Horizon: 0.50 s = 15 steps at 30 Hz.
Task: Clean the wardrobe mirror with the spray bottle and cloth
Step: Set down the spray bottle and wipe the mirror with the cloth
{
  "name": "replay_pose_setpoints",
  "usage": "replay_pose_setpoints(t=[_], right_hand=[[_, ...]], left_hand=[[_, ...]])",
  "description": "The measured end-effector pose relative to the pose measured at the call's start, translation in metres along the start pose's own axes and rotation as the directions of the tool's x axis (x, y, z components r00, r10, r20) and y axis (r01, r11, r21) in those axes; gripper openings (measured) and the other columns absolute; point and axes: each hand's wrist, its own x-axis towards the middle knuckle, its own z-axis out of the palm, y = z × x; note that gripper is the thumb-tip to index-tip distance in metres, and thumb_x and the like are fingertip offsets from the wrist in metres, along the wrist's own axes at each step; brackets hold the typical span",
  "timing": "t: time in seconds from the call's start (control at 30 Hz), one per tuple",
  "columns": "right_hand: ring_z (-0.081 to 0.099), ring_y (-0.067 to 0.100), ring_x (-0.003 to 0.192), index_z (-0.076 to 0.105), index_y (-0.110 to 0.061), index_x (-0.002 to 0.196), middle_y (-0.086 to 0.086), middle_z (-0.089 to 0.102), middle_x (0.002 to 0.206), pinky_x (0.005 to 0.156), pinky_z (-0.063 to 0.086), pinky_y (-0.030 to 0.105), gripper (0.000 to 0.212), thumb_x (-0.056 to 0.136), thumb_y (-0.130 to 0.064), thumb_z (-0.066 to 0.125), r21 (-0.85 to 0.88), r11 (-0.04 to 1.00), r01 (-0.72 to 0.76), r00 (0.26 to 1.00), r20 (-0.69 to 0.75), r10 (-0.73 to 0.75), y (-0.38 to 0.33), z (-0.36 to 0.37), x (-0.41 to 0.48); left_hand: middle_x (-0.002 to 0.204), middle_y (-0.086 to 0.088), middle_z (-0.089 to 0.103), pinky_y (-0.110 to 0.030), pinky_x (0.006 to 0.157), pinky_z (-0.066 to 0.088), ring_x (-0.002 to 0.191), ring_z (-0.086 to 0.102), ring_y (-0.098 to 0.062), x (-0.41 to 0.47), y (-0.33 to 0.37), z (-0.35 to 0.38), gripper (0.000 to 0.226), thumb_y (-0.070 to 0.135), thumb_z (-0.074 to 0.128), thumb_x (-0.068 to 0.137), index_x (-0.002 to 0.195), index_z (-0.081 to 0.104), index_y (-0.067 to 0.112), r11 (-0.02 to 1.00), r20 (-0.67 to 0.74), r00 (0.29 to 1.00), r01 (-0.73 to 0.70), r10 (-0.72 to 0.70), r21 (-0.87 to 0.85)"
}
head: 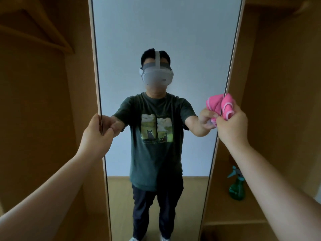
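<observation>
The tall wardrobe mirror [165, 32] stands straight ahead in a pale frame and reflects a person in a dark green T-shirt. My left hand [95, 133] grips the mirror's left edge, fingers curled round the frame. My right hand [231, 125] holds a bunched pink cloth [228, 106] against the mirror's right edge at chest height. A green spray bottle [237, 186] stands upright on a wardrobe shelf at the lower right, partly hidden behind my right forearm.
Wooden wardrobe compartments flank the mirror. A wooden hanger [34, 32] hangs at the upper left. A wooden shelf [243, 218] carries the bottle at the lower right. Wooden floor shows in the reflection.
</observation>
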Motion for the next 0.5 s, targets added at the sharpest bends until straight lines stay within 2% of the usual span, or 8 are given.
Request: replay_pose_setpoints(t=[0.2, 0.3, 0.4, 0.5], right_hand=[[0.063, 0.026, 0.094, 0.058, -0.007, 0.121, 0.009, 0.064, 0.099, 0.086, 0.055, 0.04, 0.041, 0.081, 0.003, 0.063, 0.01, 1.0, -0.003, 1.0, 0.009, 0.002, 0.008, 0.001, -0.01], [0.062, 0.023, 0.091, 0.058, -0.007, 0.121, 0.005, 0.062, 0.095, 0.082, 0.053, 0.034, 0.042, 0.081, 0.004, 0.063, 0.008, 1.0, -0.004, 1.0, 0.011, 0.004, 0.013, 0.003, -0.016], [0.062, 0.021, 0.089, 0.059, -0.006, 0.121, 0.003, 0.062, 0.093, 0.081, 0.053, 0.033, 0.042, 0.081, 0.002, 0.065, 0.007, 1.0, -0.021, 1.0, 0.014, 0.021, 0.02, 0.005, -0.026], [0.064, 0.026, 0.088, 0.059, -0.004, 0.118, 0.007, 0.063, 0.092, 0.079, 0.053, 0.035, 0.038, 0.081, 0.001, 0.065, -0.011, 1.0, -0.02, 1.0, 0.014, 0.021, 0.028, 0.006, -0.035]], left_hand=[[0.089, 0.015, 0.063, -0.021, 0.059, 0.046, 0.084, 0.062, -0.008, -0.009, -0.008, 0.004, 0.038, 0.003, 0.057, 0.076, 0.096, 0.053, 0.036, 0.998, 0.044, 0.998, 0.047, -0.045, -0.051], [0.089, 0.014, 0.063, -0.019, 0.056, 0.046, 0.083, 0.062, -0.009, -0.011, -0.012, 0.004, 0.045, -0.001, 0.055, 0.074, 0.096, 0.052, 0.038, 0.996, 0.04, 0.997, 0.068, -0.066, -0.052], [0.093, 0.008, 0.062, -0.018, 0.052, 0.046, 0.082, 0.062, -0.012, -0.016, -0.019, 0.005, 0.047, -0.002, 0.055, 0.076, 0.105, 0.052, 0.034, 0.994, 0.066, 0.993, 0.101, -0.099, -0.038], [0.1, 0.006, 0.063, -0.023, 0.058, 0.048, 0.09, 0.061, -0.013, -0.025, -0.029, 0.006, 0.051, -0.004, 0.053, 0.076, 0.112, 0.052, 0.032, 0.991, 0.106, 0.987, 0.127, -0.122, -0.039]])
